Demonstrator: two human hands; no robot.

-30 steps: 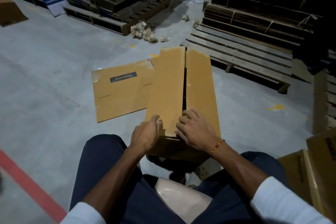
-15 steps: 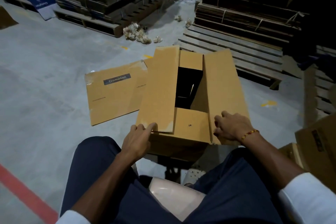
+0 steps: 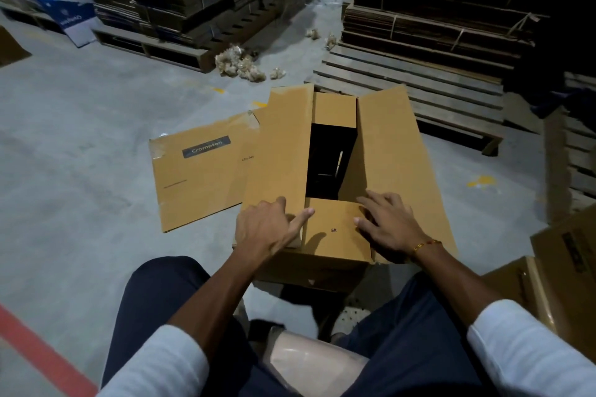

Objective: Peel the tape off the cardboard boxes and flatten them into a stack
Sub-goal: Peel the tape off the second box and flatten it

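Observation:
A brown cardboard box (image 3: 322, 271) stands on the floor in front of my knees with its top open. Its long left flap (image 3: 280, 145) and long right flap (image 3: 393, 145) are spread apart, showing the dark inside. My left hand (image 3: 267, 229) rests on the near end of the left flap, its index finger reaching over the flap's edge onto the near short flap (image 3: 335, 229). My right hand (image 3: 390, 226) lies with spread fingers where the right flap meets the near short flap. A flattened box (image 3: 200, 180) with a "Crompton" label lies on the floor to the left, partly under the open box.
Wooden pallets (image 3: 419, 90) and bundled stacks of flat cardboard (image 3: 435, 10) fill the back and right. Crumpled tape wads (image 3: 240, 63) lie on the concrete. More boxes (image 3: 564, 261) stand at my right. A red floor line (image 3: 38, 354) runs at the lower left.
The two long top flaps went from shut to spread open. My right hand swung out with the right flap, then came back toward the near short flap; my left index finger reached inward.

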